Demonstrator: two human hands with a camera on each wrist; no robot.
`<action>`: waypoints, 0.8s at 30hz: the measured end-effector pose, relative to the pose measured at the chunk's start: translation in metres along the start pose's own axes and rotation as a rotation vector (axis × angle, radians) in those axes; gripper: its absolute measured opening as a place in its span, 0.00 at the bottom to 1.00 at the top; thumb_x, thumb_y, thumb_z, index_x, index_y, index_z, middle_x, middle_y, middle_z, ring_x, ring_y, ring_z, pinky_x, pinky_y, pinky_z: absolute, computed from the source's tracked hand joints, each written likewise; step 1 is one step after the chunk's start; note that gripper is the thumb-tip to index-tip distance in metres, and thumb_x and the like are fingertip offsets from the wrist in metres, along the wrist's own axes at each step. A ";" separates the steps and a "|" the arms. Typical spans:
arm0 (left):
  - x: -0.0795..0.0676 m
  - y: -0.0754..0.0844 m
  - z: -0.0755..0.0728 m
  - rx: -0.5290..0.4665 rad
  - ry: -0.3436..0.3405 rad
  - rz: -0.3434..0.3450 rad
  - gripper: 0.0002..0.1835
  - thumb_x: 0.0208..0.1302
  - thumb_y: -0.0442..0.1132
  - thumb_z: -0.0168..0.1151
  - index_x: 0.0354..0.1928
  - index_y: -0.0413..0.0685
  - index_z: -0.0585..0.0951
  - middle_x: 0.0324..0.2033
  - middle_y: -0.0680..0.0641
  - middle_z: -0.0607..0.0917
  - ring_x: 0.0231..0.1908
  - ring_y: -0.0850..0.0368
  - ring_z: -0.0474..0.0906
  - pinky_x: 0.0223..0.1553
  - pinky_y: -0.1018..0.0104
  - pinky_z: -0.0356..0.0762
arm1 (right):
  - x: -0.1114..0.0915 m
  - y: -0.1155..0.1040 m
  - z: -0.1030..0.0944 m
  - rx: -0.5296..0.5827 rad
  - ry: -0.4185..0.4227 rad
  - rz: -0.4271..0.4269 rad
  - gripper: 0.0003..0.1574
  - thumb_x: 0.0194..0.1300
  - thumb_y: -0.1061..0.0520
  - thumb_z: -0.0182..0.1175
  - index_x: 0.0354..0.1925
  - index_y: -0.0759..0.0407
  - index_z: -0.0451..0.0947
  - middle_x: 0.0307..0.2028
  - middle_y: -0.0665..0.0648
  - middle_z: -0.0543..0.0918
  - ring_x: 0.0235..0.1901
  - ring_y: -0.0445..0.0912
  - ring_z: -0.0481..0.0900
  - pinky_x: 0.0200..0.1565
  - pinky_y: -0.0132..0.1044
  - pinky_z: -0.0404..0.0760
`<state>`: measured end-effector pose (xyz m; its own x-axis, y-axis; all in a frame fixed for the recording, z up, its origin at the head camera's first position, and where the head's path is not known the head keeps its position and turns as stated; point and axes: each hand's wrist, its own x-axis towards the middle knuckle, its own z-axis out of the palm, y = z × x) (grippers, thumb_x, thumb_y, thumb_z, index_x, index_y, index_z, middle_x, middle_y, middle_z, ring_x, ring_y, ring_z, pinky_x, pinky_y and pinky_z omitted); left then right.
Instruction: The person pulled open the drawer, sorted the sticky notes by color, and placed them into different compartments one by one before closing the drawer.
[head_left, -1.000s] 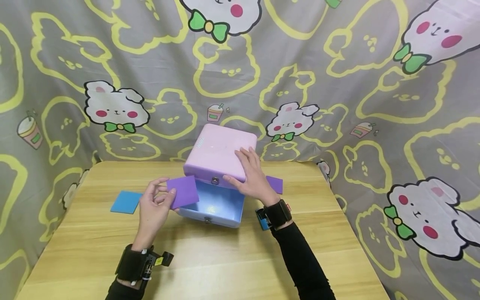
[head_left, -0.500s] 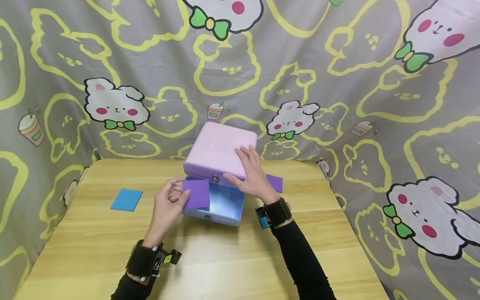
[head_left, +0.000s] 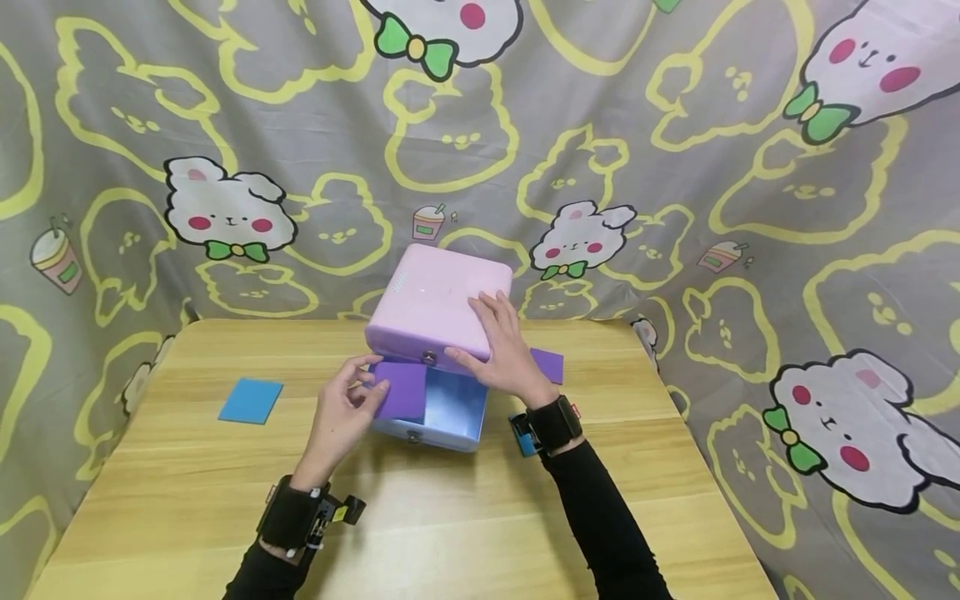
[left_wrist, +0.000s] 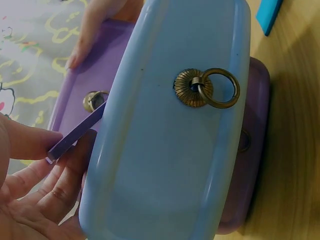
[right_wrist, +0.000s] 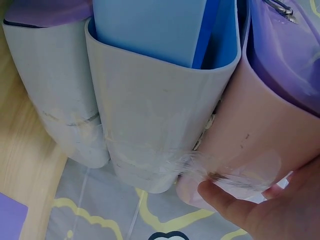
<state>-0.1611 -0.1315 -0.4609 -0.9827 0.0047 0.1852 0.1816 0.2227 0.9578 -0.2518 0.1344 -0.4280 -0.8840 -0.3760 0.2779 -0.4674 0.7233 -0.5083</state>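
My left hand (head_left: 337,417) pinches a flat purple square (head_left: 401,390) between thumb and fingers, over the left part of the pulled-out blue drawer (head_left: 459,404). In the left wrist view the purple square (left_wrist: 75,134) is edge-on, its far end hidden behind the blue drawer's front (left_wrist: 150,165), which carries a brass ring pull (left_wrist: 220,89). Above that drawer sits the pink-topped purple upper tier (head_left: 438,296). My right hand (head_left: 510,350) rests on its right side, fingers spread over the top and thumb at the front edge.
A blue square (head_left: 250,401) lies on the wooden table (head_left: 180,467) at the left. Another purple square (head_left: 549,366) lies right of the box, and a blue piece (head_left: 525,442) shows partly beside my right wrist. A patterned curtain (head_left: 330,133) hangs behind.
My left hand has moved right with the purple square, from the blue drawer's left edge to over its opening. My right hand has stayed on the upper tier.
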 end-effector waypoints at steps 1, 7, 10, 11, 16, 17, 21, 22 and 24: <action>0.001 0.000 0.000 0.011 -0.005 -0.002 0.21 0.69 0.32 0.62 0.63 0.45 0.75 0.39 0.36 0.82 0.28 0.61 0.85 0.25 0.65 0.84 | 0.000 0.000 0.000 0.002 0.003 -0.002 0.57 0.62 0.24 0.58 0.79 0.44 0.53 0.81 0.55 0.50 0.83 0.53 0.33 0.74 0.72 0.52; 0.001 0.004 0.002 0.075 -0.018 -0.012 0.22 0.68 0.34 0.64 0.63 0.46 0.76 0.40 0.36 0.86 0.30 0.58 0.85 0.27 0.67 0.84 | 0.000 0.001 0.001 0.000 0.000 -0.004 0.58 0.62 0.24 0.59 0.79 0.45 0.53 0.81 0.57 0.50 0.83 0.54 0.33 0.74 0.72 0.51; 0.002 0.004 0.002 0.089 -0.019 0.000 0.23 0.68 0.34 0.65 0.64 0.46 0.76 0.41 0.36 0.87 0.31 0.56 0.86 0.27 0.68 0.84 | 0.001 0.000 0.001 -0.007 -0.004 0.004 0.57 0.62 0.26 0.60 0.79 0.44 0.52 0.81 0.55 0.50 0.83 0.53 0.32 0.74 0.72 0.51; 0.002 0.004 0.002 0.095 -0.020 0.006 0.23 0.68 0.35 0.65 0.64 0.46 0.76 0.41 0.36 0.87 0.31 0.55 0.86 0.27 0.68 0.83 | 0.001 0.000 0.001 -0.004 -0.001 0.008 0.56 0.62 0.27 0.61 0.79 0.43 0.52 0.81 0.55 0.50 0.83 0.52 0.32 0.74 0.72 0.51; 0.005 0.002 0.004 0.127 -0.032 0.014 0.22 0.68 0.34 0.66 0.63 0.45 0.77 0.40 0.36 0.87 0.31 0.52 0.87 0.27 0.68 0.84 | 0.000 -0.001 0.001 0.002 -0.002 0.017 0.56 0.62 0.28 0.62 0.79 0.43 0.53 0.81 0.54 0.50 0.83 0.51 0.32 0.73 0.72 0.51; 0.005 0.002 0.005 0.138 -0.032 0.012 0.21 0.68 0.34 0.65 0.62 0.44 0.78 0.40 0.36 0.87 0.31 0.52 0.87 0.27 0.68 0.84 | -0.001 -0.002 0.001 0.003 -0.003 0.017 0.56 0.62 0.27 0.62 0.79 0.42 0.53 0.81 0.54 0.50 0.83 0.51 0.32 0.73 0.73 0.51; 0.008 0.003 0.009 0.185 -0.040 -0.012 0.21 0.67 0.34 0.65 0.61 0.44 0.78 0.39 0.37 0.87 0.31 0.52 0.87 0.27 0.68 0.84 | -0.001 -0.002 0.001 0.007 0.000 0.018 0.56 0.62 0.27 0.62 0.79 0.43 0.53 0.81 0.54 0.50 0.83 0.51 0.32 0.73 0.72 0.52; 0.009 0.004 0.010 0.195 -0.043 -0.017 0.21 0.67 0.34 0.65 0.61 0.44 0.78 0.39 0.37 0.87 0.31 0.52 0.87 0.28 0.68 0.84 | -0.001 -0.001 0.001 0.007 0.002 0.019 0.56 0.62 0.28 0.62 0.79 0.43 0.53 0.81 0.54 0.50 0.83 0.51 0.32 0.73 0.72 0.52; 0.010 0.005 0.012 0.209 -0.051 -0.027 0.20 0.67 0.34 0.65 0.61 0.44 0.79 0.39 0.36 0.87 0.30 0.51 0.87 0.28 0.67 0.84 | -0.002 -0.001 0.001 0.010 0.002 0.022 0.56 0.62 0.28 0.63 0.79 0.43 0.53 0.81 0.54 0.50 0.83 0.51 0.32 0.74 0.72 0.51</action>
<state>-0.1710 -0.1188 -0.4571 -0.9886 0.0441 0.1442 0.1493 0.4204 0.8950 -0.2498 0.1338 -0.4287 -0.8939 -0.3588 0.2687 -0.4482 0.7257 -0.5219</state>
